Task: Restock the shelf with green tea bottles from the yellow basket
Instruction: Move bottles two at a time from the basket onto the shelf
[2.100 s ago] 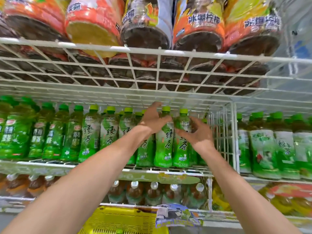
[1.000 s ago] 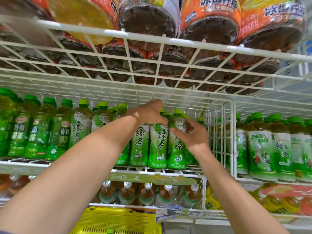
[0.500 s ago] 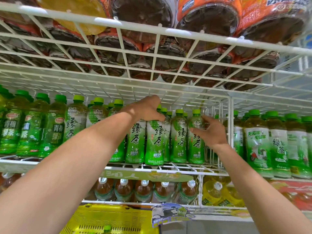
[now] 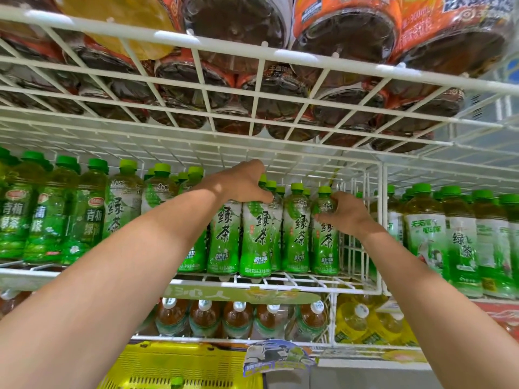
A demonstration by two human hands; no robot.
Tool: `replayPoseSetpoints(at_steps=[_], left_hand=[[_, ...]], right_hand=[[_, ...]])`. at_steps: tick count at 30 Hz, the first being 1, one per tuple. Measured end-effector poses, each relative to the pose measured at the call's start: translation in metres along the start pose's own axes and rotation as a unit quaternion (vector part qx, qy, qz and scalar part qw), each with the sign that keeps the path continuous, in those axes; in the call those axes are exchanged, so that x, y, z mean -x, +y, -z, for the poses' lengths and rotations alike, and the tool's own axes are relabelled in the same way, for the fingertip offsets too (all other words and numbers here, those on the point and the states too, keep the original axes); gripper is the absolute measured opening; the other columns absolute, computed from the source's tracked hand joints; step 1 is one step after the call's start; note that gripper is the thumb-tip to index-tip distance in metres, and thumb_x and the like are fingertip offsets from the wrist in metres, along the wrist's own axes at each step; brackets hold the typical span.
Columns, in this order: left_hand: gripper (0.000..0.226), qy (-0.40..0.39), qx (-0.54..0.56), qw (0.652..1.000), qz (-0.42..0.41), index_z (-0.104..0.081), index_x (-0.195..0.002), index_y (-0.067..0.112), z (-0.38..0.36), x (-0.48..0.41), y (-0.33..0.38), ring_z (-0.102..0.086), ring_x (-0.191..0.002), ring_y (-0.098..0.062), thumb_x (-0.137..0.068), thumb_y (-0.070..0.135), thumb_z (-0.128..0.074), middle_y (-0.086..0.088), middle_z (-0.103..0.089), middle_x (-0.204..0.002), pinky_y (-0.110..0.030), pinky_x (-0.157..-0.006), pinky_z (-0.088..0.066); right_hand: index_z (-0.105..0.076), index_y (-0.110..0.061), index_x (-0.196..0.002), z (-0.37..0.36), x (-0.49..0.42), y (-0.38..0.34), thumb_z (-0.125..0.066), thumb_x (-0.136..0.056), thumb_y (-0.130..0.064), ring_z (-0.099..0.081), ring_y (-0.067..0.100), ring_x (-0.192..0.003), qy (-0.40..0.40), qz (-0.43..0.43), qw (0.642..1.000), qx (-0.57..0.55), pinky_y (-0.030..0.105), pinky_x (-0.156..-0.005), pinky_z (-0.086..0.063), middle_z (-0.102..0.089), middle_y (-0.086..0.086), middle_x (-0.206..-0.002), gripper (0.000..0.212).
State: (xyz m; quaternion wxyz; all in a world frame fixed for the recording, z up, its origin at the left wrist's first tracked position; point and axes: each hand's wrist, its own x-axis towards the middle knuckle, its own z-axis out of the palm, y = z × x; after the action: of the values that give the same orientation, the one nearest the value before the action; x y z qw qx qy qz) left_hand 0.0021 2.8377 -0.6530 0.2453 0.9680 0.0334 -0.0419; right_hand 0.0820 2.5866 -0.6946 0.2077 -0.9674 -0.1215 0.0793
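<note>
Shelf: white wire rack of green-capped green tea bottles, store fridge
Left hand: curled over a front green-label tea bottle, grip unclear
Right hand: fingers wrapped round the rightmost clear green tea bottle
Cut off: yellow plastic basket at the bottom edge

At the centre of the frame, the green tea bottles carry 绿茶 in large dark characters down their labels, with 原叶萃取 in a small band lower down. At left, darker green bottles read 青梅绿茶. At right, a bottle shows 天天赢电动车 in green, and its neighbour reads 绿茶. The orange-labelled bottles at upper right have print too cut off to read surely.
</note>
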Motion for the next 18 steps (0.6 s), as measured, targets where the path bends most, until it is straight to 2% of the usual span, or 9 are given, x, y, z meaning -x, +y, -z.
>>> replayPoseSetpoints(at_steps=[4,7,9,11,14,16,17,18], left_hand=[[0.067,0.006,-0.018,1.0,-0.005,-0.046,-0.137,0.013,0.0,0.001,0.001,-0.056,-0.116,-0.026,-0.084,0.043,-0.074,-0.006,-0.053,-0.129,-0.045,-0.099,-0.049],[0.06,0.021,-0.035,0.999,-0.024,-0.052,-0.131,0.007,-0.001,0.008,0.003,-0.057,-0.11,-0.025,-0.087,0.042,-0.072,-0.006,-0.056,-0.12,-0.044,-0.099,-0.049],[0.057,0.043,-0.044,0.997,-0.042,-0.052,-0.133,0.005,-0.002,0.017,0.005,-0.056,-0.117,-0.028,-0.092,0.042,-0.067,-0.01,-0.056,-0.128,-0.044,-0.101,-0.048],[0.059,0.068,-0.056,0.994,-0.059,-0.049,-0.14,0.006,-0.001,0.031,0.008,-0.053,-0.126,-0.031,-0.097,0.045,-0.059,-0.014,-0.053,-0.14,-0.043,-0.105,-0.045],[0.068,0.077,-0.113,0.988,-0.065,-0.033,-0.154,0.016,-0.002,0.057,0.012,-0.033,-0.147,-0.031,-0.1,0.054,-0.046,-0.011,-0.03,-0.162,-0.047,-0.119,-0.031],[0.07,0.054,-0.146,0.986,-0.065,-0.023,-0.158,0.02,-0.002,0.081,0.016,-0.022,-0.152,-0.029,-0.102,0.059,-0.036,-0.007,-0.02,-0.166,-0.045,-0.123,-0.021],[0.07,0.038,-0.154,0.985,-0.068,-0.024,-0.158,0.02,-0.001,0.095,0.018,-0.027,-0.151,-0.028,-0.102,0.061,-0.032,-0.008,-0.024,-0.165,-0.044,-0.123,-0.021],[0.068,0.028,-0.156,0.985,-0.071,-0.031,-0.154,0.019,-0.001,0.108,0.02,-0.041,-0.143,-0.029,-0.102,0.062,-0.03,-0.011,-0.04,-0.157,-0.045,-0.121,-0.027]], right_hand=[[-0.05,-0.002,-0.141,-0.002,0.006,0.003,-0.08,-0.084,-0.034,-0.059,0.03,-0.121,0.005,0.009,1.0,-0.004,0.032,-0.098,-0.047,-0.061,0.015,-0.134,0.072],[-0.042,-0.004,-0.148,0.004,0.016,-0.002,-0.073,-0.09,-0.042,-0.05,0.034,-0.133,0.029,0.035,0.999,0.013,0.038,-0.107,-0.046,-0.05,0.018,-0.147,0.076],[-0.037,-0.009,-0.153,0.01,0.027,-0.014,-0.064,-0.094,-0.051,-0.039,0.034,-0.144,0.057,0.075,0.995,0.04,0.044,-0.115,-0.038,-0.038,0.015,-0.158,0.077],[-0.036,-0.017,-0.154,0.015,0.04,-0.03,-0.057,-0.096,-0.055,-0.033,0.033,-0.147,0.067,0.115,0.989,0.069,0.048,-0.117,-0.035,-0.033,0.01,-0.161,0.072],[-0.034,-0.025,-0.154,0.02,0.066,-0.054,-0.048,-0.098,-0.058,-0.035,0.032,-0.147,0.067,0.132,0.982,0.113,0.054,-0.115,-0.037,-0.03,0.006,-0.163,0.067],[-0.031,-0.022,-0.156,0.022,0.086,-0.063,-0.042,-0.1,-0.059,-0.03,0.031,-0.149,0.063,0.14,0.98,0.128,0.055,-0.118,-0.032,-0.027,0.007,-0.165,0.068],[-0.032,-0.02,-0.155,0.021,0.096,-0.065,-0.04,-0.101,-0.059,-0.031,0.031,-0.149,0.059,0.145,0.979,0.13,0.054,-0.118,-0.032,-0.028,0.008,-0.164,0.067],[-0.037,-0.017,-0.152,0.022,0.107,-0.067,-0.039,-0.102,-0.058,-0.038,0.033,-0.145,0.055,0.15,0.978,0.132,0.052,-0.116,-0.035,-0.035,0.011,-0.16,0.064]])
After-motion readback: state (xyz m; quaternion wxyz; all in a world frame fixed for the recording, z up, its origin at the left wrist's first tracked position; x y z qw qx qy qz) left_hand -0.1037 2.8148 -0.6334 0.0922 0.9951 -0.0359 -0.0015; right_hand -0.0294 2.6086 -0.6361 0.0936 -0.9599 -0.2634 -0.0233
